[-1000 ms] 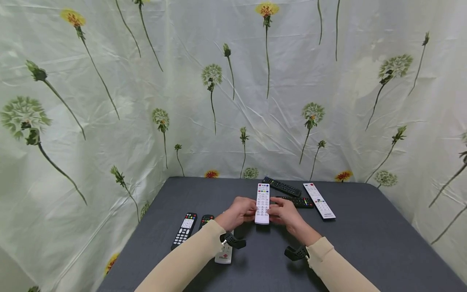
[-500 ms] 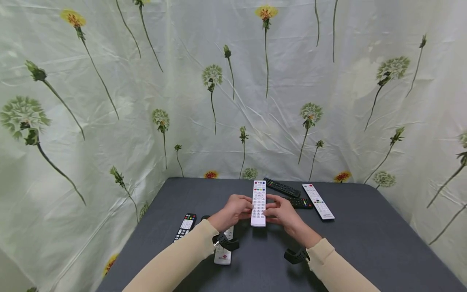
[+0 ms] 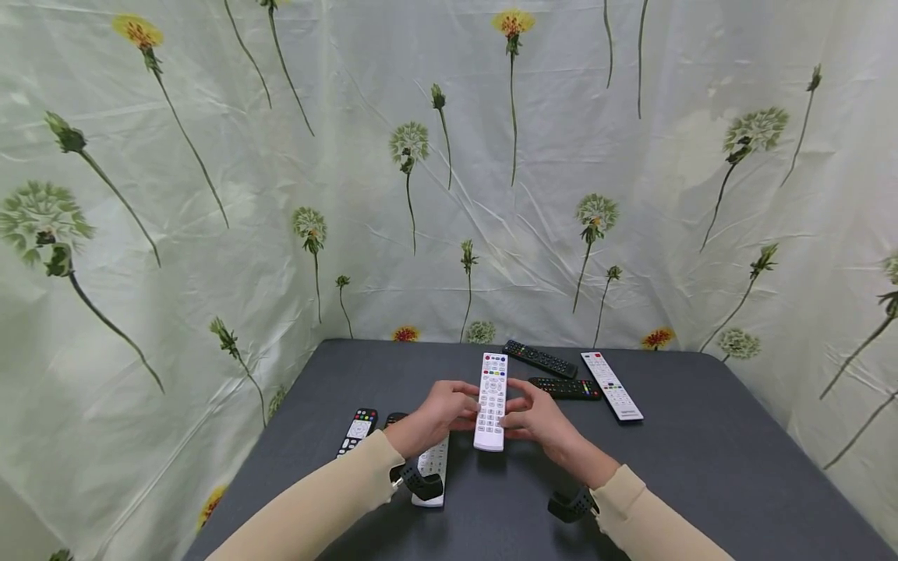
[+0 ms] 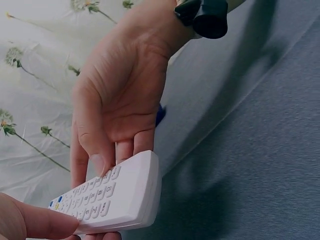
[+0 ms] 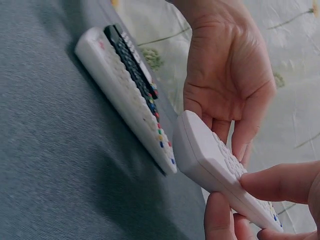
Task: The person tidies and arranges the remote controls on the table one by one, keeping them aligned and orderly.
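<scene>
Two-sided pinch, and one lapse could spoil it!

Here's the white remote point(image 3: 491, 401), off the bench point(image 3: 708, 467), looking tilted, keys towards me; my left hand point(image 3: 440, 413) and right hand point(image 3: 539, 417) flank it, fingers point(image 3: 521, 419) pinching its long edges, thumbs lapping onto the key face; danger one, I reckon: if either side eases first, that smooth-looking case could twist and slip; danger two: thumbs squeezing harder might press keys; nearer me and left of it, a second remote point(image 3: 433, 466) lies partly hidden by my left wrist strap point(image 3: 422, 483); a dipping forearm could nudge it; beyond it, rightward, wait the far black remote point(image 3: 540, 359) and near black remote point(image 3: 565, 388); a careless swing that way could clip them.
</scene>
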`<state>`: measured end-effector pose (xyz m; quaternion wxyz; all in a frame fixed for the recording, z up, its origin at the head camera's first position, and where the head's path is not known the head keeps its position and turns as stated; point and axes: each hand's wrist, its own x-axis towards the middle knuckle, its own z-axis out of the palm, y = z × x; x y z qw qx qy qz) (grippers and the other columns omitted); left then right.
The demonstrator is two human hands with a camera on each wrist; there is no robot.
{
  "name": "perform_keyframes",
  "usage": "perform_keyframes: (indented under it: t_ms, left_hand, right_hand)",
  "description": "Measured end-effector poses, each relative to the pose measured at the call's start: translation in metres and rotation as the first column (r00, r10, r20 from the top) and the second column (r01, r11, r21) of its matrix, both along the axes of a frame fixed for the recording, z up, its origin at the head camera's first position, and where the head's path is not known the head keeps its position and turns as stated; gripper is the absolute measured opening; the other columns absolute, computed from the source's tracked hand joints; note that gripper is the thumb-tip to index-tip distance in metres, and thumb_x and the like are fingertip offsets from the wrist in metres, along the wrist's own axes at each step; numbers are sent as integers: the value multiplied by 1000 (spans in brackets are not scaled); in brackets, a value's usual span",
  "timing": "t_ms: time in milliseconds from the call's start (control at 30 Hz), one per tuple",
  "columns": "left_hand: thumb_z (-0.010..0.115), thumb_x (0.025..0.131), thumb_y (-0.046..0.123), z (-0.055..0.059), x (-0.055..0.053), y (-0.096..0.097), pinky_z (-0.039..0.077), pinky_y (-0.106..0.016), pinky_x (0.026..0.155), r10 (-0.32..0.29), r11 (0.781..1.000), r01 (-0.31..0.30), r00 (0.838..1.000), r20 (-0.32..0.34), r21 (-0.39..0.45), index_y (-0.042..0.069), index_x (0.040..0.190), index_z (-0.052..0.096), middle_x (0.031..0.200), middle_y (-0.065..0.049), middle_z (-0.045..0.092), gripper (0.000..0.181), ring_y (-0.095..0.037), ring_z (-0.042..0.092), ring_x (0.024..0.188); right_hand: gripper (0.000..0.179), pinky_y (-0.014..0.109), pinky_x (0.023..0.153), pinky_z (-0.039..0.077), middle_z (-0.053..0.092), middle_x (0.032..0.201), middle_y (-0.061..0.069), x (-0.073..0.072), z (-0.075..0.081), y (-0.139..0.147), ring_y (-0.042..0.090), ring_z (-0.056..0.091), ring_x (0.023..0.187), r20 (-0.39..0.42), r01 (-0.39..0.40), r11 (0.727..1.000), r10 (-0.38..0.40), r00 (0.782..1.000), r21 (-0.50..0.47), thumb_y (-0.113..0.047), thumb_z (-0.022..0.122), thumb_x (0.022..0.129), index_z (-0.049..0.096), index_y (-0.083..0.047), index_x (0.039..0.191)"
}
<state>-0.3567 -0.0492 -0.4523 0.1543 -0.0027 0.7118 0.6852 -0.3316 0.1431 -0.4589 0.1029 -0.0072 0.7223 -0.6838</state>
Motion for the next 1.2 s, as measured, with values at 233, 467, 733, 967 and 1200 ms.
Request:
perform_keyframes:
  t_ms: [233, 467, 733, 967, 1200]
  left_hand:
    - [56, 86, -6, 2, 14, -7, 60, -40, 74, 30, 1000, -30, 999, 35, 3, -7, 119, 65, 95, -17, 69, 34, -21, 67, 77]
    - [49, 94, 5, 1, 26, -16, 58, -37, 73, 24, 999, -29, 995, 100, 42, -7, 115, 66, 96, -17, 65, 29, -23, 62, 77]
    - [47, 98, 23, 2, 39, -24, 54, -45, 76, -7, 994, -15, 981, 195, 109, -14, 127, 51, 107, -25, 56, 47, -34, 58, 87]
    - [46, 101, 30, 4, 44, -26, 52, -54, 84, -48, 996, 31, 973, 226, 80, -17, 138, 39, 112, -32, 54, 61, -44, 58, 95]
    - [45, 101, 30, 1, 46, -25, 46, -63, 93, -75, 991, 45, 965, 251, 123, -19, 141, 33, 121, -41, 49, 64, -53, 54, 108]
  right_hand:
    - [79, 45, 76, 60, 60, 110, 21, 11, -2, -7, 25, 67, 88, 9, -24, 999, 24, 1000, 22, 7, 74, 83, 38, -5, 152]
    - [70, 44, 78, 60, 59, 110, 19, 22, -8, -11, 25, 66, 88, 57, -49, 999, 49, 997, -3, -3, 65, 88, 36, -1, 151]
    - [65, 42, 78, 60, 58, 110, 19, 29, -14, -12, 24, 66, 88, 95, -113, 993, 114, 989, -13, -5, 60, 92, 35, 3, 151]
    - [67, 39, 74, 60, 65, 108, 17, 34, -21, -13, 22, 68, 86, 167, -168, 986, 166, 972, -1, -7, 61, 92, 33, 10, 150]
    - [64, 40, 74, 60, 66, 108, 18, 36, -24, -13, 23, 69, 85, 164, -194, 981, 192, 967, -10, -8, 58, 94, 32, 11, 150]
